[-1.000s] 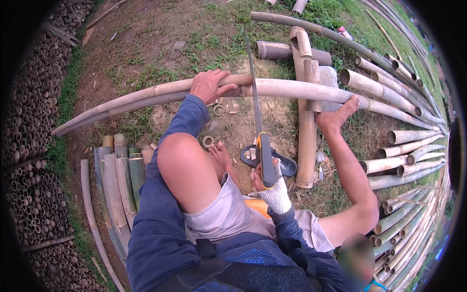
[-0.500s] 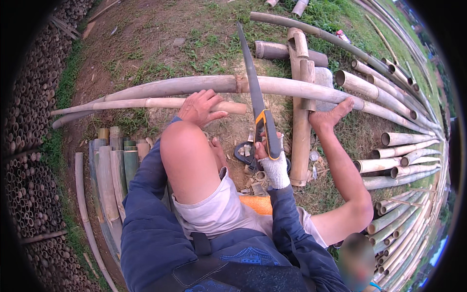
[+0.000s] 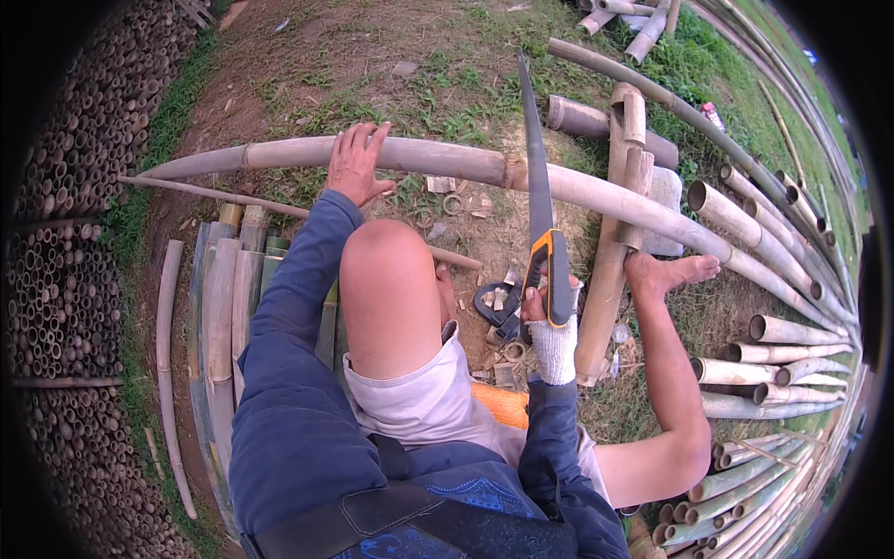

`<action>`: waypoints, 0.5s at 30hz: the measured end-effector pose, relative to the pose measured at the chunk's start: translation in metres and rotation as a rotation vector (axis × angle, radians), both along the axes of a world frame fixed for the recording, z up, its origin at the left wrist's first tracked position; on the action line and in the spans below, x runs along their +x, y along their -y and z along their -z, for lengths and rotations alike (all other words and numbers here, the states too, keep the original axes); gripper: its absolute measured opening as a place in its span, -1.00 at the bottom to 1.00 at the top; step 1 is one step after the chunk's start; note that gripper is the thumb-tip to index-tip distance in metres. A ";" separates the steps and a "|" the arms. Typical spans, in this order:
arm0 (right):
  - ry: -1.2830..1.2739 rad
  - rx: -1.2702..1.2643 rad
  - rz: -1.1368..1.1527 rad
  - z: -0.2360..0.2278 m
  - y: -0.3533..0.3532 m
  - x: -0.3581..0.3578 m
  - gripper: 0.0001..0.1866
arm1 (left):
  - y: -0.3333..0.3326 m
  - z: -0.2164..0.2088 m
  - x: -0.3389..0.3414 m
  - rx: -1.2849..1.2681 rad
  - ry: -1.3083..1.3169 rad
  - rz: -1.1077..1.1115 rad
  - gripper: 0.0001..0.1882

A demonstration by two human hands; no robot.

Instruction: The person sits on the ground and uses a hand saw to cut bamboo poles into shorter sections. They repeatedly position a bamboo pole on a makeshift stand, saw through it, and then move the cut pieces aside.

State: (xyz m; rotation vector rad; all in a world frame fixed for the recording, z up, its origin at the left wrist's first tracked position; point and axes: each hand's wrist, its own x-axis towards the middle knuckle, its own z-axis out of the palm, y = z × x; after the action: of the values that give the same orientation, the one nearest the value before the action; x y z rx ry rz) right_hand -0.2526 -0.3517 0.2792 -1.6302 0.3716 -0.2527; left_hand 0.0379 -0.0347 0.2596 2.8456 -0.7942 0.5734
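My left hand (image 3: 358, 166) lies on a long thick bamboo pole (image 3: 438, 158), fingers stretched across it and thumb apart. In my right hand (image 3: 549, 307), partly covered by a white glove, is a hand saw (image 3: 537, 158) with a black and orange handle. Its blade points away from me and crosses over the pole just right of a brown joint; whether it touches cannot be told. A thinner bamboo pole (image 3: 453, 258) lies nearer me, passing behind my left arm and raised knee. My bare right foot (image 3: 672, 272) is beside the thick pole, near a bamboo support (image 3: 607, 279).
Cut bamboo (image 3: 223, 289) stands at my left, with a large stack of pole ends (image 3: 65, 307) beyond. Several poles (image 3: 745, 210) spread along the right. A black ring-shaped thing (image 3: 494, 303) and bamboo offcuts (image 3: 503, 373) lie between my legs. A grey block (image 3: 663, 200) sits behind the support.
My left hand has let go of the thinner pole, which now lies lower and closer to me, and has moved onto the thick pole. My right hand keeps the saw. The view has shifted.
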 end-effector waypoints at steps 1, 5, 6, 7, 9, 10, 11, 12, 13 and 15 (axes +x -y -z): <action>-0.069 0.002 0.048 0.001 -0.001 0.000 -0.57 | -0.007 -0.003 0.013 0.111 0.056 0.001 -0.01; -0.028 0.051 0.074 -0.005 -0.008 -0.003 -0.58 | -0.011 -0.002 0.059 0.275 -0.199 0.103 -0.11; -0.042 0.074 0.072 -0.009 -0.010 -0.005 -0.59 | -0.009 -0.002 0.065 0.304 -0.216 0.113 -0.14; -0.029 0.041 0.081 -0.013 -0.011 -0.006 -0.59 | -0.006 -0.001 0.066 0.325 -0.235 0.127 -0.17; 0.072 -0.154 0.102 -0.022 -0.013 -0.008 -0.59 | 0.000 -0.003 0.061 0.293 -0.199 0.146 -0.22; 0.061 -0.080 0.096 -0.026 -0.013 -0.009 -0.60 | 0.002 -0.005 0.054 0.295 -0.211 0.143 -0.24; 0.054 -0.032 0.103 -0.029 -0.013 -0.009 -0.60 | 0.005 -0.007 0.046 0.275 -0.199 0.173 -0.25; -0.028 0.025 0.100 -0.031 -0.013 -0.010 -0.60 | 0.009 -0.008 0.037 0.269 -0.212 0.182 -0.26; 0.003 -0.023 0.102 -0.033 -0.010 -0.010 -0.59 | 0.015 -0.009 0.030 0.251 -0.227 0.194 -0.27; 0.041 -0.069 0.131 -0.034 -0.004 -0.012 -0.58 | 0.031 -0.007 0.023 0.214 -0.227 0.202 -0.27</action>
State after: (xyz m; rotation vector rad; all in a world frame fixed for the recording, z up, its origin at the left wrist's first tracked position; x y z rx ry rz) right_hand -0.2649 -0.3475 0.3128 -1.6679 0.4426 -0.4010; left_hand 0.0608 -0.0653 0.2663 2.8950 -1.1420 0.1425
